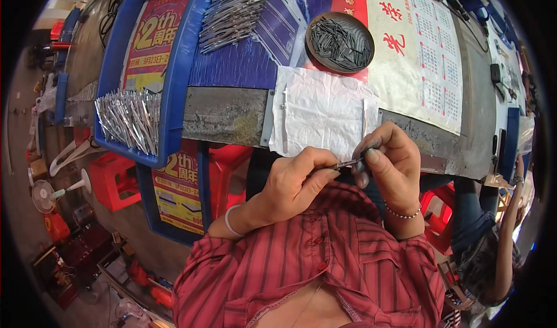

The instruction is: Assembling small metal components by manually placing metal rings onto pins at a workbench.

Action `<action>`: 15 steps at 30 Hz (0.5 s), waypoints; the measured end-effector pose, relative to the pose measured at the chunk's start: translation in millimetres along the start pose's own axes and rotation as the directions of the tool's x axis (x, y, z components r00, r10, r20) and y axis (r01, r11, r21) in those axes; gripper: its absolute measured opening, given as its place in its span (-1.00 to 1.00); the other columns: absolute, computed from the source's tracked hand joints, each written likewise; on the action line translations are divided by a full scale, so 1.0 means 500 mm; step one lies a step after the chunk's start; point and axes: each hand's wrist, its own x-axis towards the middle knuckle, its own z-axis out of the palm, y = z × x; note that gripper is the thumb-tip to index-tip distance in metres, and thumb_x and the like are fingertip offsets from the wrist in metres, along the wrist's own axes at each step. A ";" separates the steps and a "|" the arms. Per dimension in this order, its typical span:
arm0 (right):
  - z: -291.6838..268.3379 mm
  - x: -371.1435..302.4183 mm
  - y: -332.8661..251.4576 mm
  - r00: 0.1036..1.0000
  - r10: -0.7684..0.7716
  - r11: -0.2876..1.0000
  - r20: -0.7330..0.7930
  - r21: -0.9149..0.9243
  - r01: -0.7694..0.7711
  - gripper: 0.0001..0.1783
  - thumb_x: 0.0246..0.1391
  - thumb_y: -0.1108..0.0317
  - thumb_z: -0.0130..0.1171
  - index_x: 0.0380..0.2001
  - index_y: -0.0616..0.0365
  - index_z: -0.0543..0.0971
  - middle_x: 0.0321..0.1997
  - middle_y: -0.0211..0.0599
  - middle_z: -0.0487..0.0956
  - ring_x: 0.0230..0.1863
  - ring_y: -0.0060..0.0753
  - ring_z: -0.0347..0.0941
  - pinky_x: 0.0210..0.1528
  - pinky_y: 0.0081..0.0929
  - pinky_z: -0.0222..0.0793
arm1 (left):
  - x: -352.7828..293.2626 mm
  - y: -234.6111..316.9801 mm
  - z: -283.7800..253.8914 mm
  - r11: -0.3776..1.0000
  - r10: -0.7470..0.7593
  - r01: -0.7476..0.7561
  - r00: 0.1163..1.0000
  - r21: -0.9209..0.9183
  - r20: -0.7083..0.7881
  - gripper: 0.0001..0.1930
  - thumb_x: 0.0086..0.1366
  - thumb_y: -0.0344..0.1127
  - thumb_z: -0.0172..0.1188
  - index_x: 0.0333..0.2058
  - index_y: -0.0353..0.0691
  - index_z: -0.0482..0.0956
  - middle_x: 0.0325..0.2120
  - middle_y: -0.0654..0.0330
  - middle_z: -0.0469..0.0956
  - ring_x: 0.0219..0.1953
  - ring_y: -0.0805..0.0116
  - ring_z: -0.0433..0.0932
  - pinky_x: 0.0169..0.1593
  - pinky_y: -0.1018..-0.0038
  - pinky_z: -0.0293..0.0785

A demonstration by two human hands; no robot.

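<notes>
Rod [347,163] gripped by the pinched fingers of the left hand [295,182] and the right hand [394,164], before the near edge of the worktop [223,117], where a cloth [324,112] lies nearer than a bowl [342,70] of pins [341,41].

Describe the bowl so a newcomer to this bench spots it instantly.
On the workbench, find the calendar at right. The bowl sits at its left edge, just beyond the white sheet. It's round and brown, filled with short dark pins, unlike the loose heap of silvery strips to its left.
</notes>
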 end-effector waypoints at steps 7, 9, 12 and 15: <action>-0.001 -0.003 0.000 1.000 0.019 1.000 -0.011 -0.015 -0.019 -0.91 0.14 0.48 0.00 -0.35 0.28 0.33 -0.48 -0.27 0.49 -0.55 -0.64 0.39 -0.49 -0.73 0.32 | 0.003 -0.001 -0.003 0.992 0.087 -0.088 0.996 0.085 0.016 -0.83 0.13 -0.52 0.16 -0.29 -0.34 0.40 -0.54 0.10 0.50 -0.56 0.24 0.53 -0.53 0.47 0.39; 0.001 -0.004 0.001 1.000 0.027 0.999 -0.005 -0.030 -0.027 -0.91 0.14 0.48 -0.01 -0.35 0.28 0.33 -0.48 -0.28 0.49 -0.55 -0.64 0.39 -0.50 -0.73 0.31 | 0.003 -0.001 -0.002 0.986 0.115 -0.116 0.993 0.124 0.016 -0.82 0.12 -0.52 0.17 -0.29 -0.34 0.40 -0.55 0.10 0.49 -0.57 0.23 0.53 -0.54 0.45 0.39; 0.011 -0.016 0.004 0.999 0.006 0.986 -0.049 -0.167 -0.014 -0.93 0.14 0.52 -0.02 -0.36 0.28 0.32 -0.49 -0.30 0.48 -0.56 -0.66 0.38 -0.50 -0.74 0.30 | -0.001 -0.005 0.002 0.943 0.215 -0.202 0.976 0.265 -0.022 -0.79 0.08 -0.51 0.21 -0.30 -0.32 0.41 -0.58 0.11 0.46 -0.60 0.20 0.50 -0.55 0.43 0.39; 0.016 -0.031 0.020 0.984 -0.169 0.893 -0.062 -0.432 0.126 -0.97 0.13 0.57 -0.06 -0.36 0.30 0.32 -0.52 -0.34 0.48 -0.55 -0.68 0.41 -0.51 -0.74 0.30 | -0.006 -0.011 0.003 0.875 0.302 -0.275 0.953 0.399 -0.006 -0.76 0.04 -0.50 0.23 -0.30 -0.33 0.41 -0.60 0.11 0.44 -0.61 0.21 0.49 -0.56 0.41 0.39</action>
